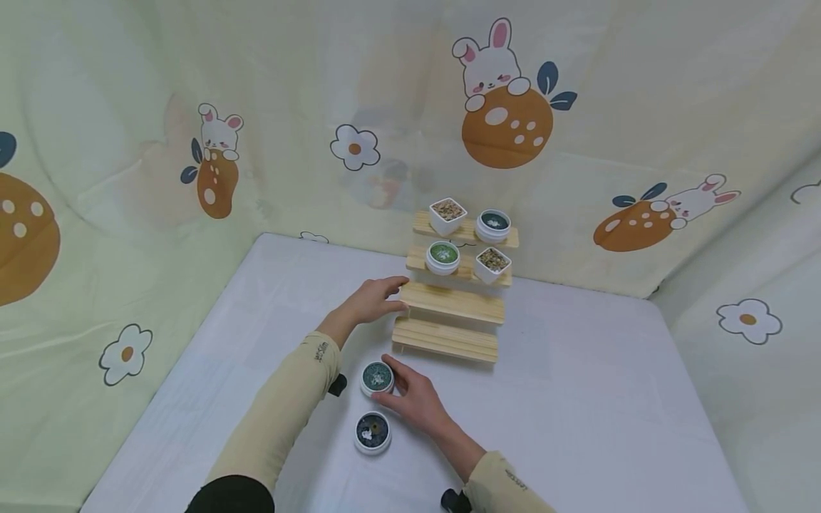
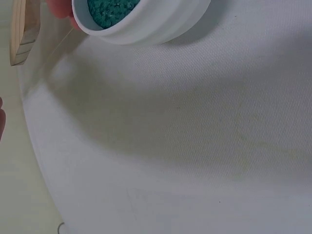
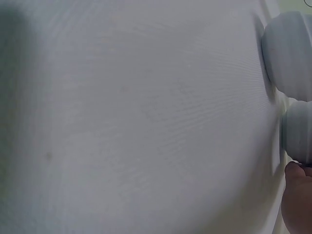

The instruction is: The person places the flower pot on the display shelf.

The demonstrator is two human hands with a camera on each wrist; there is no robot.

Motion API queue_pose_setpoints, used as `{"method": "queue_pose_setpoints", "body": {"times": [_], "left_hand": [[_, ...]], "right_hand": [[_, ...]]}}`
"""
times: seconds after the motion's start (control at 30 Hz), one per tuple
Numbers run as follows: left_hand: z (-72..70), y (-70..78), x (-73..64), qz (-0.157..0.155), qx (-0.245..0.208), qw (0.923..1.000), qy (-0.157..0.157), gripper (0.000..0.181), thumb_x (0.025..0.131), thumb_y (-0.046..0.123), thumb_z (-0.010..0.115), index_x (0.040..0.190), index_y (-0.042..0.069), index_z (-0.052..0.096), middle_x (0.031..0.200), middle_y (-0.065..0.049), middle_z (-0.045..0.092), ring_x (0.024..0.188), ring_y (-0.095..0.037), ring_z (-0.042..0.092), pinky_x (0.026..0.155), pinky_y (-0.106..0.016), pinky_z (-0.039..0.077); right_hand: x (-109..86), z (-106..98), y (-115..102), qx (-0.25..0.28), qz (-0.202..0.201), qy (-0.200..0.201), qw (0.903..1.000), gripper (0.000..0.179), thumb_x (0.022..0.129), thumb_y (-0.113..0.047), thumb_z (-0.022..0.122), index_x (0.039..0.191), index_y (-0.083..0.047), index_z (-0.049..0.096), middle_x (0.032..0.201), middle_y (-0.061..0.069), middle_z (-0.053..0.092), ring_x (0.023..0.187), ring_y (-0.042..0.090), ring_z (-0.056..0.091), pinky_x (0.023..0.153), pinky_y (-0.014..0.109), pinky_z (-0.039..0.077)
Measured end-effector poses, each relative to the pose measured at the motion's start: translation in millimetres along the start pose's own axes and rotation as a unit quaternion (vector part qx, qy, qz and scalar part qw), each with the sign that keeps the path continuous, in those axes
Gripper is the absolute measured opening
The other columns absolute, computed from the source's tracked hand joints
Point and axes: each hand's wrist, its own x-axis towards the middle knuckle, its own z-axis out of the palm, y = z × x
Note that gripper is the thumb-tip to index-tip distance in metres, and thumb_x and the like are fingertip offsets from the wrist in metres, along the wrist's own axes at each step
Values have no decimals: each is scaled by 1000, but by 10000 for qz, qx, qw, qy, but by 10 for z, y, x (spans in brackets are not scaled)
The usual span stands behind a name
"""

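My right hand (image 1: 420, 399) pinches a round white pot of green granules (image 1: 377, 377) between thumb and fingers, low at the table. That pot's green contents (image 2: 112, 10) show closely in the left wrist view, with fingertips (image 2: 59, 7) at its far side. In the right wrist view the thumb (image 3: 297, 200) meets the pot's side (image 3: 298, 131). Nearer me stands a second round white pot with dark contents (image 1: 373, 432), untouched. My left hand (image 1: 368, 303) is at the left edge of a stepped wooden stand (image 1: 452, 302), its fingers extended toward a middle step; contact is unclear.
On the upper two steps stand a square pot of brown bits (image 1: 447, 211), a round dark-filled pot (image 1: 493, 224), a round green-filled pot (image 1: 443, 257) and another square pot (image 1: 492, 263). A white-covered table (image 1: 577, 399) lies below; a patterned curtain (image 1: 288, 78) hangs behind.
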Motion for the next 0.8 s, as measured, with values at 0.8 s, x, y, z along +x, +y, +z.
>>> {"method": "queue_pose_setpoints", "body": {"times": [0.8], "left_hand": [[-10, 56, -30, -87, 29, 10000, 10, 63, 95, 30, 65, 149, 9, 40, 149, -11, 46, 131, -29, 50, 108, -40, 43]], "right_hand": [[4, 73, 69, 33, 101, 133, 9999, 69, 85, -29, 78, 144, -8, 49, 144, 12, 50, 131, 21, 49, 105, 33, 44]]}}
